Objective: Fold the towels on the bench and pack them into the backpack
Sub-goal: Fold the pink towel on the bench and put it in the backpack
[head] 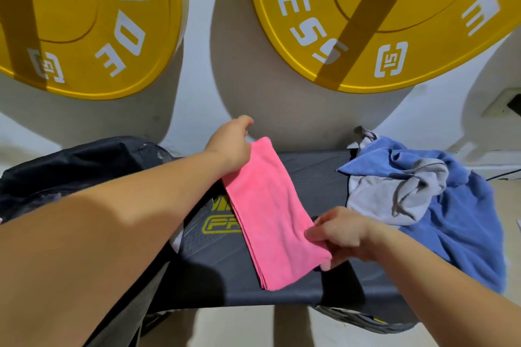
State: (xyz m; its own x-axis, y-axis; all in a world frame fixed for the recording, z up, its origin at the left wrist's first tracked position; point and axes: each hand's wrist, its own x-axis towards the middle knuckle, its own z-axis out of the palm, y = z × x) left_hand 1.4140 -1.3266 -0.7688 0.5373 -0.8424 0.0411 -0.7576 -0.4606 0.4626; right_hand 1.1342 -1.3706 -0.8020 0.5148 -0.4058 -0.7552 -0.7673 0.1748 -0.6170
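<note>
Your right hand (342,234) pinches the one pink towel (267,211); your left hand (231,146) hides its fingers, grip unclear. One blue towel (465,220) and one grey towel (375,194) lie heaped at the right edge of the table (310,172).

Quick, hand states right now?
Left hand: on the pink towel at its far end; fingers hidden, cannot tell.
Right hand: pinching the pink towel's near end.

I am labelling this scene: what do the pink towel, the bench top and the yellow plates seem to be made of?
Pink towel: soft matt cloth, perhaps microfibre; fine nap, limp layered edge.
Bench top: dark vinyl-like cover, slight sheen, embossed dot texture.
Yellow plates: smooth satin surface with white lettering, probably rubber or coated.
</note>
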